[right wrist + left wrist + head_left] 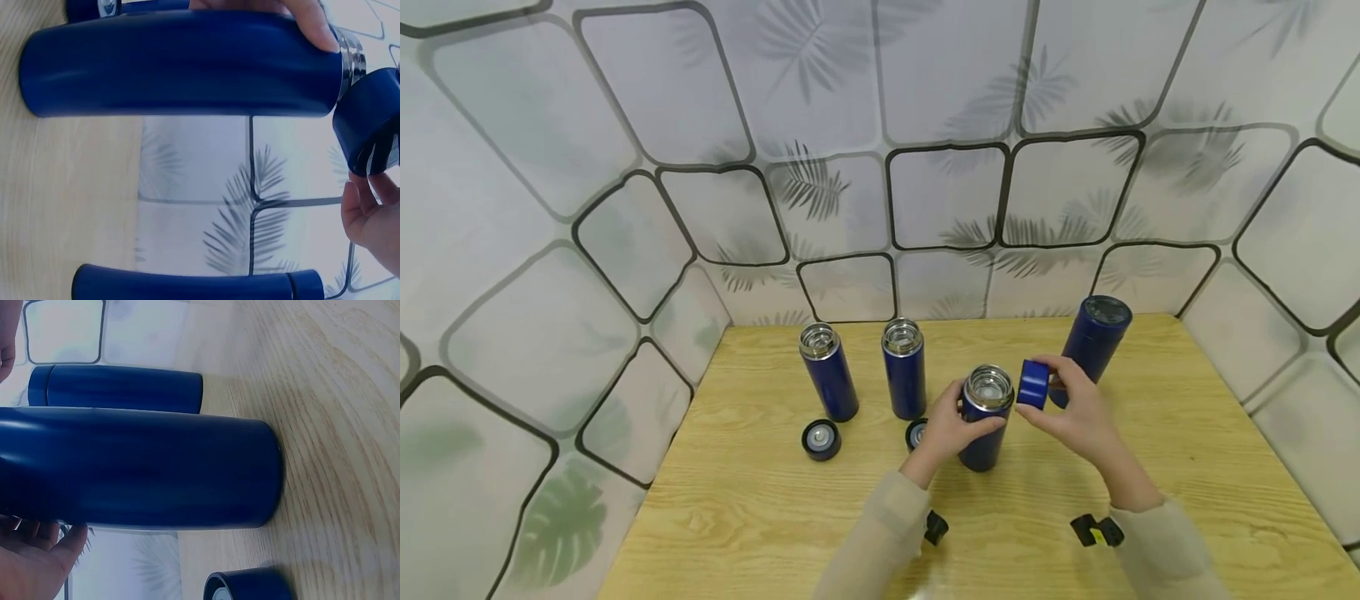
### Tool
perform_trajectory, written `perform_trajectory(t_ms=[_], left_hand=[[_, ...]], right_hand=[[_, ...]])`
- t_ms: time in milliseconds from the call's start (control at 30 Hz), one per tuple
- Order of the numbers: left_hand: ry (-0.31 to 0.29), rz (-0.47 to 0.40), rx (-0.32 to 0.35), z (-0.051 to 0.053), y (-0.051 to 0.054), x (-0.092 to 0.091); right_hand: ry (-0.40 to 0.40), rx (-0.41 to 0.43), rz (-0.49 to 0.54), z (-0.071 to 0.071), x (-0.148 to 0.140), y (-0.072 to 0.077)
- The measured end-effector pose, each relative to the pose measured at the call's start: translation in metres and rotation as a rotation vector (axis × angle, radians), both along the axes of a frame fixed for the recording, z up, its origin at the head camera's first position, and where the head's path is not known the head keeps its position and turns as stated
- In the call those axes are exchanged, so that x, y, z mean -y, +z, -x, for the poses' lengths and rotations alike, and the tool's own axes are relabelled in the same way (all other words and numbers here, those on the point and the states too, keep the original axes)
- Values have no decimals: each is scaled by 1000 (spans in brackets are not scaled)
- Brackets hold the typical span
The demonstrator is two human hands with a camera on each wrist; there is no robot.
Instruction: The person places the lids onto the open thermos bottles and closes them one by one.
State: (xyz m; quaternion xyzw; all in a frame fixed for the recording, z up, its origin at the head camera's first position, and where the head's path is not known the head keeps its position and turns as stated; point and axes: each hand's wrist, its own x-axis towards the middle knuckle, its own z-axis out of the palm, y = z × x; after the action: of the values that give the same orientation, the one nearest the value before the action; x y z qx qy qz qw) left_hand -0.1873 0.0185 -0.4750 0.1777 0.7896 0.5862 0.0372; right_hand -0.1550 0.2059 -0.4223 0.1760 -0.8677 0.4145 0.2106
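Note:
An uncapped blue flask (982,433) stands upright on the table, its steel mouth showing. My left hand (951,427) grips it near the top; in the left wrist view the fingers of my left hand (44,556) lie along the side of the flask (156,469). Just right of the mouth, my right hand (1078,412) pinches a blue cap (1033,383) turned on its side. From the right wrist view, the cap (369,119) is beside the threaded neck, tilted, with the right hand's fingertips (372,203) at its lower edge.
Two uncapped flasks (830,375) (905,375) stand to the left, with a cap (822,439) in front of one and another cap (916,433) partly behind my left hand. A capped flask (1096,333) is behind my right hand. Patterned walls (947,192) border the table (737,500).

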Motion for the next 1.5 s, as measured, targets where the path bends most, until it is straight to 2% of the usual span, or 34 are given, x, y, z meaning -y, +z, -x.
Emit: perform_trajectory(t_ms=[33,133,267,400,533,633,833,900,1100,1400,1500], left_hand=[[0,-3,-1,3,-6,-1],[2,-6,2,2,-5,-1],[-2,-13,17,2,-5,0],[-2,-26,22,-5,9,5],[-14,-35,-2,-13,24,9],[-23,-43,-6,-12,21,9],[-26,-51,22,2,-5,6],[-23,-48,23,3,-7,5],[-32,-39,37,3,-9,3],[-38,-31,-33,3,-8,1],[-42,-26,-47,0,-1,2]], right_hand=[[11,-19,-1,1,1,0],[29,-79,-9,4,6,2],[22,-100,-43,7,12,5],[22,-86,-49,8,18,8],[10,-82,-36,8,22,11],[5,-80,-39,9,24,14],[21,-62,-47,10,29,19],[29,-60,-59,10,31,20],[68,-66,-96,12,37,21],[82,-43,-91,12,42,21],[81,-39,-97,12,44,21]])
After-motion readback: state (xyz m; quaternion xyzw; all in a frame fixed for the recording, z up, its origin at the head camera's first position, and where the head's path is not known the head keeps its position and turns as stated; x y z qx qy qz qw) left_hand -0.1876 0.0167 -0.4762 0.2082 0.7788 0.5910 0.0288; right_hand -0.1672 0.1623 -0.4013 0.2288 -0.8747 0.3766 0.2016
